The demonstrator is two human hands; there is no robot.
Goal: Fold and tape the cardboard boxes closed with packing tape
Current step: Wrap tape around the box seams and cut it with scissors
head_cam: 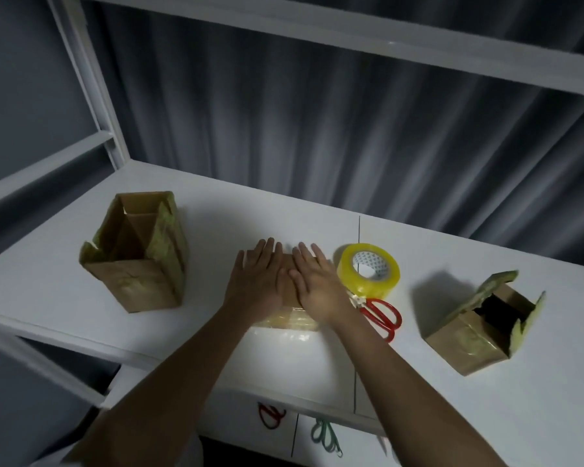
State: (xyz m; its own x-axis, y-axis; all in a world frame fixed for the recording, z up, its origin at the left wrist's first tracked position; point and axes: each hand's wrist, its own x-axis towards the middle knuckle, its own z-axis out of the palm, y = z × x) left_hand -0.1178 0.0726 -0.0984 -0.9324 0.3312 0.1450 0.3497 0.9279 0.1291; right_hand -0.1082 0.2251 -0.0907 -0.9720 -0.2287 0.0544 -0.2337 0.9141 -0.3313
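Both forearms reach in from the bottom edge, and the 2 hands lie flat, side by side, on top of the middle box (289,320), of which only a taped, glossy near face and a strip of brown top between the hands show. Fingers of the left hand (258,278) and the right hand (312,284) are straight and spread, pressing down and gripping nothing; their inner edges touch over the box's centre line, so the flaps look held shut beneath the palms. My guess is that taping comes next, and that move turns on the tape roll (368,269): it stands just beside the right hand, on its outer side, hole facing up, with the red-handled scissors (380,315) touching its near side. So the right hand is much nearer to both tools, while the left could hold the flaps down alone. 2 more boxes wait open: the tall box (135,261) well to the left, the small box (476,332) to the right past the scissors, all on the white table (317,358)
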